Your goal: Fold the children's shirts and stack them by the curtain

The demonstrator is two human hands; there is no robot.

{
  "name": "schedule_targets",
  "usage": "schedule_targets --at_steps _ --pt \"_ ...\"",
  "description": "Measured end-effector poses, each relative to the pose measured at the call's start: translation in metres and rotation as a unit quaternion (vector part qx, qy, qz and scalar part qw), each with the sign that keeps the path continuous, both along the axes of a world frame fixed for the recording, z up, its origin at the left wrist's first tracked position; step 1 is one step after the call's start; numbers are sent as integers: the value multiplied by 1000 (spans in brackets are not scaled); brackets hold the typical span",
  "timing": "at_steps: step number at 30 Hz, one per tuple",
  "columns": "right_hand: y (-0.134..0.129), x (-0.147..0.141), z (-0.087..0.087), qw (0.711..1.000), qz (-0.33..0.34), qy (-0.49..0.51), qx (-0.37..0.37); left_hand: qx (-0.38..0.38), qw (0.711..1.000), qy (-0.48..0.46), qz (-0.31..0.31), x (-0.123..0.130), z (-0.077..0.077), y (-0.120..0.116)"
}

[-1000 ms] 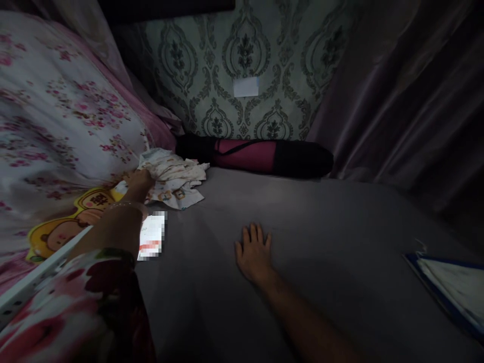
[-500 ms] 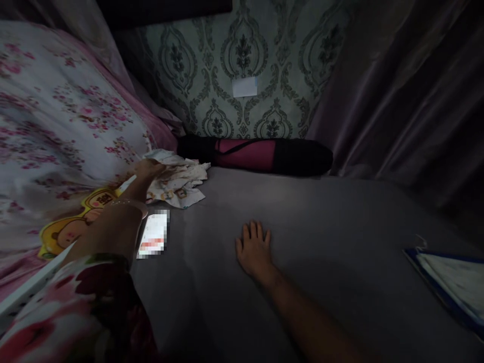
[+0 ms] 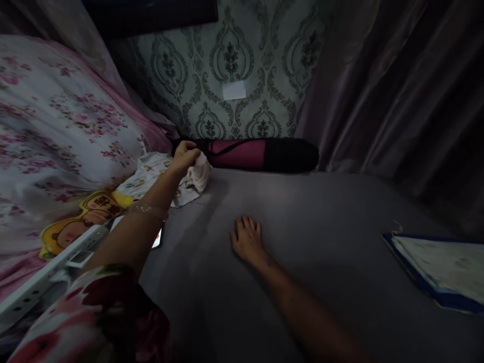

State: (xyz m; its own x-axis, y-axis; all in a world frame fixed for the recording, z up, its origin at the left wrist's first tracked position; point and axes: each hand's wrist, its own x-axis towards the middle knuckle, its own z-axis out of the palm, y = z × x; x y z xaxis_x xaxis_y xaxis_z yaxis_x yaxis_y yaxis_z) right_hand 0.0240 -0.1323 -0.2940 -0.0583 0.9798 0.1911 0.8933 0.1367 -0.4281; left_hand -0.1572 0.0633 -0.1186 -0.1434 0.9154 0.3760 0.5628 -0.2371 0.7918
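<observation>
My left hand [image 3: 186,155] reaches to the far left of the grey bed surface [image 3: 287,212] and is closed on the edge of a white patterned cloth [image 3: 199,174], part of it lifted and bunched below the fingers. The rest of the cloth lies crumpled under my forearm, against the floral curtain. My right hand [image 3: 247,238] lies flat on the grey surface, fingers spread, with nothing in it. A lit phone [image 3: 157,239] lies partly hidden beneath my left forearm.
A black and pink long bag [image 3: 242,154] lies along the patterned wall. At left are a white power strip [image 3: 53,275] and a yellow cartoon cushion [image 3: 68,233]. A blue-edged flat item [image 3: 438,272] sits at right. Curtains hang on both sides.
My left hand has moved right and up, pulling part of the cloth with it. My right hand stays flat on the surface. The view has shifted slightly to the right.
</observation>
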Motion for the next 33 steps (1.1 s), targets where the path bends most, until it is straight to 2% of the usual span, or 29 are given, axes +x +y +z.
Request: schedule_targets --at_steps 4,10,13,16,23,26,28,30,33 --pt "8 7 9 991 -10 128 47 -16 979 -187 -73 41 1 -29" --pt "20 15 37 943 -39 315 97 -22 919 -331 -214 88 2 -69" --pt "22 23 50 914 -65 376 141 -7 898 -359 -255 108 2 -85" --pt "23 33 58 890 -104 397 196 5 883 -365 -294 123 0 -101" --pt "23 37 63 883 -150 407 180 20 862 -347 -369 143 -10 -132" --pt "28 45 61 887 -147 400 178 37 862 -338 -376 143 -14 -139" --pt "32 59 62 892 -148 395 163 53 870 -333 -359 139 -15 -139" --pt "37 78 67 892 -143 398 159 63 887 -329 -319 132 -18 -134" --pt "37 108 81 882 -91 429 175 60 913 -325 -240 122 -26 -126"
